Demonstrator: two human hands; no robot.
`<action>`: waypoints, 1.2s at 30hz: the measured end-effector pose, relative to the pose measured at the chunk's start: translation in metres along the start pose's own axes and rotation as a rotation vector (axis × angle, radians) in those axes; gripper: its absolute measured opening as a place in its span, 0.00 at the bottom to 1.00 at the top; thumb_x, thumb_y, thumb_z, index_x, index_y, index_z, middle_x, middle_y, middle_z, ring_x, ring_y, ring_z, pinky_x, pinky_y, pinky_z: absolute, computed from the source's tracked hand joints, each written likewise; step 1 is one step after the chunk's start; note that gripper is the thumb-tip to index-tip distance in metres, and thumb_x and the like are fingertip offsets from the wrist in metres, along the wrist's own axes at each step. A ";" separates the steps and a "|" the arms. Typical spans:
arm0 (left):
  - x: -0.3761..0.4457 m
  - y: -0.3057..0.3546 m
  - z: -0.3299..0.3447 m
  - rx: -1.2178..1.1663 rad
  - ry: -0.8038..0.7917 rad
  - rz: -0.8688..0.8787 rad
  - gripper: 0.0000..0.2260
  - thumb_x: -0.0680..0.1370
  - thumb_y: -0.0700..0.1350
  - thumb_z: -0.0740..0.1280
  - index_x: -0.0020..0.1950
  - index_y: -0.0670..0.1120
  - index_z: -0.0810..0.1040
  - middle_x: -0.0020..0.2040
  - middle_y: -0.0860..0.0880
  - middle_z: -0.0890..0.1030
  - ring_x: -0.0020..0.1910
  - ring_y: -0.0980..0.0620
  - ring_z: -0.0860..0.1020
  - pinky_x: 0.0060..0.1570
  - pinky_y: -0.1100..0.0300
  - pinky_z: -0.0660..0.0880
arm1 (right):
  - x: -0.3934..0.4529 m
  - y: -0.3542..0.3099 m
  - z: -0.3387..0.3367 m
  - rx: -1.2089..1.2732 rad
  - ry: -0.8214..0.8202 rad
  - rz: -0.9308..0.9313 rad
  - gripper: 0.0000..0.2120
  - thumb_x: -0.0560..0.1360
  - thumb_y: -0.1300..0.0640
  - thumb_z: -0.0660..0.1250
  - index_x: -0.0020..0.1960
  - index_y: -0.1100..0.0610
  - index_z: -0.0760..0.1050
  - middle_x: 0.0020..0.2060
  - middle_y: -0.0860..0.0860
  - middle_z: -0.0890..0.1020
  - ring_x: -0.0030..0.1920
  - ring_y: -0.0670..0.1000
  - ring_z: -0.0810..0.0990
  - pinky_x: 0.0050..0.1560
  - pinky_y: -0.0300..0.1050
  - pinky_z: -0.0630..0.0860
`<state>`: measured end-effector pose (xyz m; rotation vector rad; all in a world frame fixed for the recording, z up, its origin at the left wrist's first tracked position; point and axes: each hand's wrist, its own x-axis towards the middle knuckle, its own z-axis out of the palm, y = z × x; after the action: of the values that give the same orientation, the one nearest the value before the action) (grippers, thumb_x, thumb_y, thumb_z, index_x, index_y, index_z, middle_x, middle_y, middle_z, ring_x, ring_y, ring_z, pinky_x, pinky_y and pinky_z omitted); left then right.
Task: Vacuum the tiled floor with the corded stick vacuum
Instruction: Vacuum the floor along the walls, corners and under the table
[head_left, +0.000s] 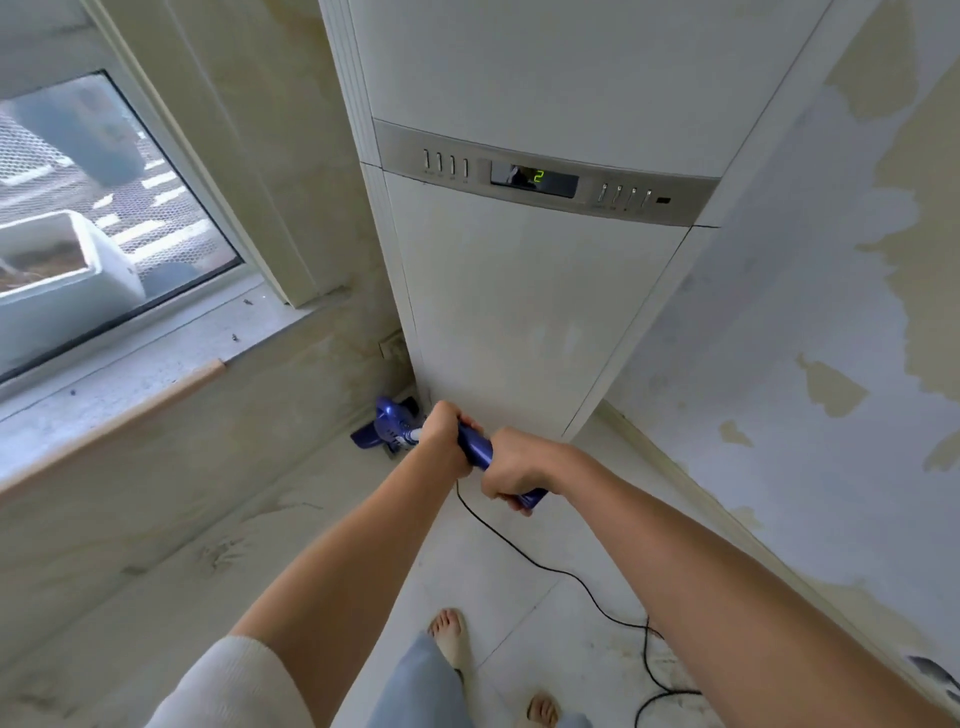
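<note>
- While both hands grip the handle, the blue stick vacuum slants down and away toward eleven o'clock, a pose that lets the person reach the floor from a standing position.
- Left hand: fingers curled round the upper shaft, ahead of the right; judged to steer and press the head down.
- Right hand: fingers wrapped round the rear end of the handle, nearest the body; judged to supply push and pull.
- Vacuum head: lies on the tiled floor in the corner between the wall under the window sill at nine o'clock and the foot of the tall white standing unit at twelve o'clock. Its far edge is just beside the unit's base; whether it touches cannot be told.
- Black cord: leaves the handle beneath the hands and trails over the floor toward five o'clock, looping near the right-hand wall. Lying behind and to the side, it stays clear of the head's path.
- Bare feet: stand at six o'clock, just left of the cord; a backward step could catch the loop.
- Judgement: corner cleaning is in hand; most of the visible floor lies behind the head.
</note>
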<state>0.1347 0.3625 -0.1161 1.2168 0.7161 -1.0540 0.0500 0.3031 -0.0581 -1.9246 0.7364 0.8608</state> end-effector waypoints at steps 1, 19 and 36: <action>-0.004 -0.006 -0.004 -0.021 0.018 0.005 0.11 0.74 0.37 0.55 0.33 0.47 0.60 0.25 0.52 0.65 0.26 0.53 0.65 0.29 0.63 0.63 | -0.006 0.001 0.005 -0.011 -0.009 -0.009 0.06 0.69 0.70 0.56 0.40 0.60 0.65 0.26 0.58 0.70 0.22 0.52 0.69 0.27 0.39 0.71; -0.053 -0.075 -0.067 -0.098 -0.022 -0.029 0.11 0.74 0.35 0.60 0.33 0.45 0.65 0.23 0.51 0.67 0.23 0.55 0.66 0.26 0.64 0.67 | -0.068 0.029 0.090 0.093 -0.031 -0.012 0.11 0.73 0.68 0.59 0.55 0.62 0.68 0.34 0.56 0.74 0.26 0.49 0.74 0.21 0.36 0.70; -0.011 0.006 -0.109 -0.043 -0.153 -0.039 0.12 0.77 0.36 0.59 0.34 0.44 0.65 0.21 0.50 0.69 0.28 0.53 0.66 0.36 0.63 0.69 | 0.000 -0.039 0.095 0.073 0.015 0.001 0.13 0.72 0.69 0.59 0.55 0.60 0.65 0.37 0.58 0.77 0.26 0.51 0.80 0.29 0.42 0.78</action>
<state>0.1465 0.4706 -0.1299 1.0764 0.6430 -1.1447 0.0539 0.4043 -0.0750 -1.8675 0.7672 0.8101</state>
